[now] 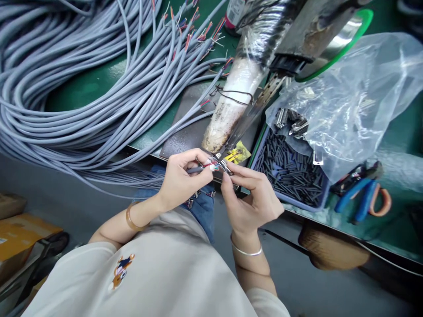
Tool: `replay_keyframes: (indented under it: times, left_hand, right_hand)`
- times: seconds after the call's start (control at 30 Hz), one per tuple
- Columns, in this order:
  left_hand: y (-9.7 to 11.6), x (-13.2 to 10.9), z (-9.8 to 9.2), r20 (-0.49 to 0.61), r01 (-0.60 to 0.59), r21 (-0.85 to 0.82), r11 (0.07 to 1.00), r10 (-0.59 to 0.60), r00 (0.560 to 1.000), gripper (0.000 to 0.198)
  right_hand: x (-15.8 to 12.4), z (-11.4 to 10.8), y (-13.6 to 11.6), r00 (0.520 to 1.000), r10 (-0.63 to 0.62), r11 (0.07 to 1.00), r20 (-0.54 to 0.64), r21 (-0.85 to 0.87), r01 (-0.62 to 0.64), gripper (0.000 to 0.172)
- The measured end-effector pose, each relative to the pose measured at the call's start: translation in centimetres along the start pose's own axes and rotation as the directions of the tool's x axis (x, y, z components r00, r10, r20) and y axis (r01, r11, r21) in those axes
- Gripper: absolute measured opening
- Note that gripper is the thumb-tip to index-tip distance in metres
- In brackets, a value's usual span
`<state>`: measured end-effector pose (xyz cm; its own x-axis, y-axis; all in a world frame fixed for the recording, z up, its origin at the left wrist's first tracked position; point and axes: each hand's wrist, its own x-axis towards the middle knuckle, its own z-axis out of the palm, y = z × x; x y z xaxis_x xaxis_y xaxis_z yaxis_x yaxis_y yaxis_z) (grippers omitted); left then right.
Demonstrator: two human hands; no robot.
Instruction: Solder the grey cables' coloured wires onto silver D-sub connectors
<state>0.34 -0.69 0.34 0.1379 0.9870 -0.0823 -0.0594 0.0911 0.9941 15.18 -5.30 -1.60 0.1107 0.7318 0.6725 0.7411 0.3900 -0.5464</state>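
Observation:
Pinched in my left hand (183,178) is the end of a grey cable (195,169), its thin coloured wires fanning out past my fingertips. My right hand (251,193) grips a small metal multi-pin connector (223,164) between thumb and fingers. The wire ends meet the connector's row of pins; which wires are joined I cannot tell. Just above the connector comes down the tip of a soldering tool (228,143), mounted along a stand. A wrapped white tube (228,101) ends close to my fingertips. Yellow pieces (238,153) lie just behind the connector.
A large bundle of grey cables (99,119) with stripped ends covers the left bench. To the right stands a blue bin (320,204) of short black tubes (287,171), with connectors (291,122) and a plastic bag (350,97) over it. Blue-handled pliers (365,198) lie beyond.

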Motion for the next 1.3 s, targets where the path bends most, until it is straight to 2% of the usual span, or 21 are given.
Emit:
replay_keyframes:
  times: [0.2, 0.4, 0.53, 0.73, 0.83, 0.9, 1.0, 1.07, 1.3]
  left_hand:
    - [-0.6, 0.6, -0.7, 0.052, 0.08, -0.124, 0.989, -0.074, 0.996, 0.013]
    - [-0.9, 0.1, -1.0, 0.157, 0.204, -0.174, 0.963, -0.178, 0.972, 0.021]
    - [-0.9, -0.3, -1.1, 0.173, 0.175, -0.243, 0.954, -0.135, 0.976, 0.025]
    - [-0.6, -0.5, -1.3, 0.202, 0.087, -0.224, 0.971, -0.041, 0.979, 0.016]
    - [-0.5, -0.7, -1.3, 0.222, 0.102, -0.246, 0.964, -0.047, 0.974, 0.022]
    - [-0.6, -1.0, -1.2, 0.236, 0.128, -0.233, 0.964, -0.072, 0.969, 0.025]
    - [-1.0, -1.3, -0.9, 0.18, 0.122, -0.197, 0.973, -0.086, 0.98, 0.026]
    - [-1.2, -1.4, -0.7, 0.115, 0.104, -0.194, 0.975, -0.082, 0.99, 0.024]
    - [-1.3, -0.8, -0.3, 0.022, 0.067, -0.144, 0.987, -0.064, 0.998, 0.017]
  right_hand:
    - [-0.2, -0.1, 0.0, 0.997, -0.031, 0.999, 0.076, -0.007, 0.032, 0.019]
    - [-0.5, 0.0, 0.4, 0.995, 0.092, 0.988, 0.035, 0.124, -0.095, 0.018]
    - [-0.6, 0.0, 0.5, 0.982, 0.169, 0.963, 0.079, 0.2, -0.181, 0.016]
    - [-1.0, 0.0, 0.3, 0.968, 0.213, 0.949, 0.13, 0.21, -0.236, 0.015]
    - [-1.1, 0.0, 0.2, 0.974, 0.208, 0.956, 0.091, 0.191, -0.222, 0.015]
    - [-1.2, 0.1, 0.2, 0.987, 0.156, 0.979, 0.026, 0.13, -0.158, 0.016]
    - [-1.4, 0.4, 0.3, 0.999, 0.01, 1.0, -0.033, 0.005, -0.01, 0.019]
    - [-1.6, 0.7, 0.5, 0.998, -0.05, 0.999, -0.024, -0.02, 0.049, 0.021]
    - [-1.1, 0.8, 0.7, 0.999, -0.006, 0.998, 0.033, 0.057, 0.004, 0.016]
